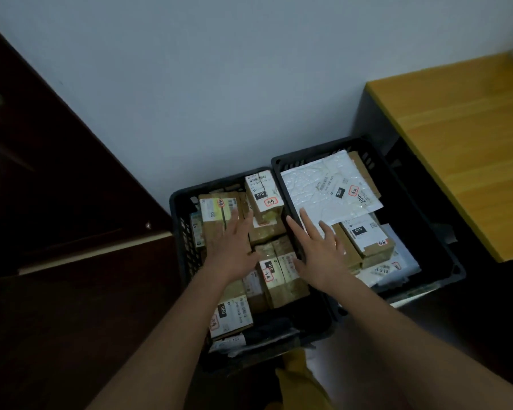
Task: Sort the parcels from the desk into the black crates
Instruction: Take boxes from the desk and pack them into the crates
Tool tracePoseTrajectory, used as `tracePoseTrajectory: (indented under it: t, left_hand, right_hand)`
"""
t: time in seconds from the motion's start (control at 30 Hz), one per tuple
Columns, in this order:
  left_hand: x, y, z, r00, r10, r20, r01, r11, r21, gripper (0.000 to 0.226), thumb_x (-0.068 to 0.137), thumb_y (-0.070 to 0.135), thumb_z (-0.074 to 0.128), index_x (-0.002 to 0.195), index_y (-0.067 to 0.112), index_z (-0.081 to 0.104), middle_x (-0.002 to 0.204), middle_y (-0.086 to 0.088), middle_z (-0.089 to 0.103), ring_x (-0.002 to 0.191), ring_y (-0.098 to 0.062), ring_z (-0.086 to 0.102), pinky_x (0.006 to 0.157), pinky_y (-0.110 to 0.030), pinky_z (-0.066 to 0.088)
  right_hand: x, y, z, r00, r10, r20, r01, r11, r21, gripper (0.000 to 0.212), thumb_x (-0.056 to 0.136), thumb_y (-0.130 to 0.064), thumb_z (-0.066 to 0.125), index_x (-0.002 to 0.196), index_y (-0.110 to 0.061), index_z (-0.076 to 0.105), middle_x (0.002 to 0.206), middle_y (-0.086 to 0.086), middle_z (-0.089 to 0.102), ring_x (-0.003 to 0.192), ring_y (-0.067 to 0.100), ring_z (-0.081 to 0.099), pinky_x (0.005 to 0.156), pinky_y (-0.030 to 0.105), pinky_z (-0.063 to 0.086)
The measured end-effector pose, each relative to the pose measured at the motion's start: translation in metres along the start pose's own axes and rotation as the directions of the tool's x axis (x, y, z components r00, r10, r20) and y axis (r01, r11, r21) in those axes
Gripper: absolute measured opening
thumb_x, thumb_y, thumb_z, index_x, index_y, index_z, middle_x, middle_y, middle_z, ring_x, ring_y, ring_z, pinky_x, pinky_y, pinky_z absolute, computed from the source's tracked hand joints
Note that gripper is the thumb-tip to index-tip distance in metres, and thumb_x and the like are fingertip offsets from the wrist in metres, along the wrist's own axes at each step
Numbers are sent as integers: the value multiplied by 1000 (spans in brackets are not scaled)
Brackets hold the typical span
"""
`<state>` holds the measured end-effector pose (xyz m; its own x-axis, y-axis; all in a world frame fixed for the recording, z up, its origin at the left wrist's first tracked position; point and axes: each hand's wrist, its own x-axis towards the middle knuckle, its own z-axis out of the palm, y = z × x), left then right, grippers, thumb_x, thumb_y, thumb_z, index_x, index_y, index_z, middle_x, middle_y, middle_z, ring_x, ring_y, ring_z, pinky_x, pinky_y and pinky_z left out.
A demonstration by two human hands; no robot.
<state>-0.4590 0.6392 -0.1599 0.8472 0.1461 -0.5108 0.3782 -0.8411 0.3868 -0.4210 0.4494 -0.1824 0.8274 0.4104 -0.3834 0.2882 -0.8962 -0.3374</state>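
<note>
Head view: flat hands [234,247] over crates [178,220].

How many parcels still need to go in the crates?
Nearly done, it seems. The left crate and right crate already hold many parcels. Left hand and right hand are open above them, holding nothing. The visible part of the desk shows no parcels.

The desk [468,149] runs off the right edge, and a blurred object sits at its far corner, too indistinct to name. The left hand [234,247] covers part of a cardboard parcel [216,220], and label print is too small to read. A yellow object [302,383] at the bottom edge is cut off and unclear.
</note>
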Motion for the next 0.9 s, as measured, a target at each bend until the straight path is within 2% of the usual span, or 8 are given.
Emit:
tracePoseTrajectory:
  t: [0.1,0.27,0.43,0.57,0.7,0.9]
  left_hand:
    - [-42,11,-21,996,51,-74,-45,996,81,94,94,45,57,152,41,-17,161,4,-24,149,-33,-15,121,-55,4]
    - [-103,47,-56,971,148,-186,-132,987,94,94,93,47,57,150,46,-17,161,9,-25,150,-30,-13,119,-57,5]
    - [-137,101,-82,942,269,-201,-233,955,185,92,94,49,55,150,45,-18,160,6,-27,150,-33,-13,119,-60,6]
    - [-151,159,-90,915,361,-183,-301,909,289,91,95,50,53,150,43,-19,159,6,-31,150,-32,-14,118,-60,8]
    - [-156,220,-85,892,430,-138,-367,869,332,89,96,50,51,151,42,-19,158,6,-32,150,-28,-16,118,-57,7]
    - [-140,340,-57,857,509,-77,-444,807,390,91,96,48,53,151,39,-19,159,4,-31,151,-26,-14,119,-59,11]
  right_hand:
    - [-40,-10,-20,998,11,-63,-13,1000,-24,90,96,-25,56,152,-47,-11,158,-17,-30,151,31,-8,120,58,7]
    - [-94,-28,-68,979,11,-206,-15,1000,-16,88,97,-28,54,152,-47,-12,159,-16,-29,150,31,-8,119,58,5]
    - [-144,-23,-120,931,30,-363,-39,999,-19,86,98,-29,53,153,-46,-11,158,-16,-30,151,30,-11,119,58,2]
    - [-179,8,-158,887,64,-458,-98,994,-50,87,98,-28,53,152,-48,-12,158,-15,-30,150,29,-16,117,61,-6]
    - [-207,52,-192,863,117,-491,-173,982,-70,85,100,-30,52,153,-46,-13,158,-11,-33,150,32,-16,115,64,-6]
    - [-244,156,-243,815,230,-532,-268,963,6,86,98,-26,53,153,-47,-10,159,-10,-32,150,30,-16,115,65,-8]
